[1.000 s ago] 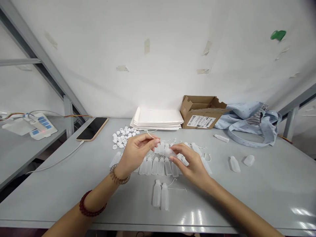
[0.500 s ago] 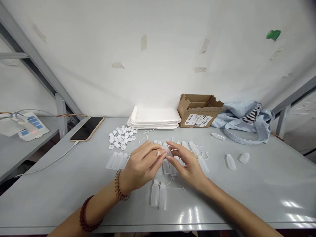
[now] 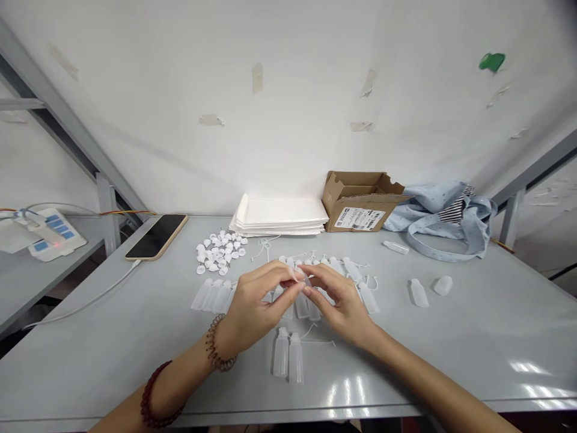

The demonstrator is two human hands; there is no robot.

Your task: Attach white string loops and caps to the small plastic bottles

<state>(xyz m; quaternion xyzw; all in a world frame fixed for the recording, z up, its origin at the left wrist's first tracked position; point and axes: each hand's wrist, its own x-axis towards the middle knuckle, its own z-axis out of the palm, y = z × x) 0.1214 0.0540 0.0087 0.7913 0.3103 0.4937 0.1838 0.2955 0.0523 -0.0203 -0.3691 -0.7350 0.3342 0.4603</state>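
Fingertips of both hands meet above the middle of the table. My left hand [image 3: 259,300] pinches a thin white strap at the neck of a small translucent bottle [image 3: 303,276]. That bottle's body is in the fingers of my right hand [image 3: 340,300], partly hidden by them. Rows of similar bottles lie flat beneath and behind the hands, some with thin white straps. Two more bottles [image 3: 296,359] lie side by side nearer the front edge. A group of bottles [image 3: 210,296] is left of my left hand, and a pile of white caps [image 3: 220,250] lies behind it.
A phone [image 3: 157,237] on a cable lies at the left. White envelopes [image 3: 282,213] and an open cardboard box [image 3: 360,207] stand against the wall. Blue cloth [image 3: 451,222] and a few loose bottles [image 3: 419,293] are at the right.
Both hands stay together around the bottle. My left fingers have shifted slightly at its neck, and the strap end now sits differently. The whole view has moved a little.
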